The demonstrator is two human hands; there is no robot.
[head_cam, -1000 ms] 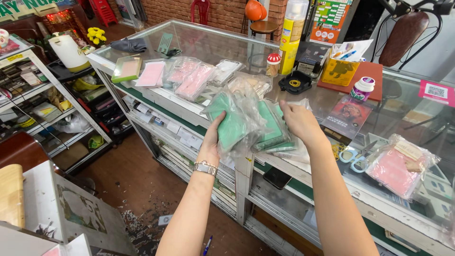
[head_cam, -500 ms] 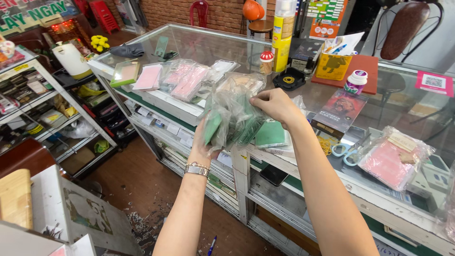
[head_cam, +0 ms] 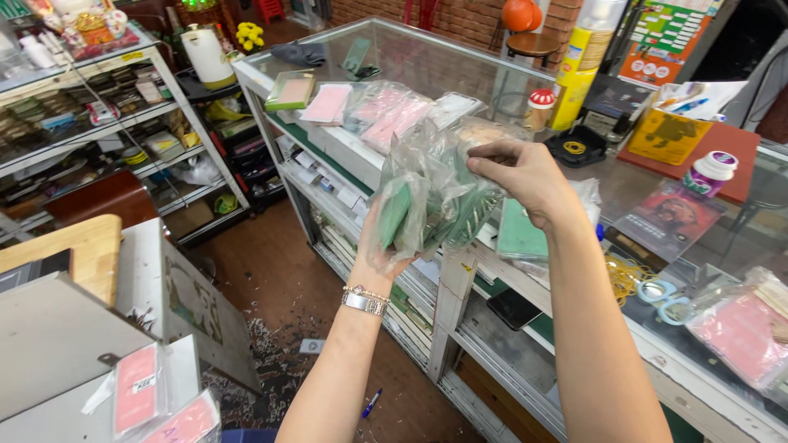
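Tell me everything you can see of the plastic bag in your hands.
The bag is clear, crinkled thin plastic holding several flat green items, packed side by side. It is held up in the air over the glass counter's front edge. The left hand cups it from below; the right hand pinches its top.

Packets [head_cam: 386, 115] are lying on the worktop [head_cam: 460, 70] — behind the raised bag [head_cam: 431, 193] — scissors [head_cam: 669, 295] sitting to its right.

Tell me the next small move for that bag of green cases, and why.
Probably lower the clear bag of green cases onto the glass counter: the left hand supports it from below, the right hand pinches its top, and it hangs beyond the counter edge.
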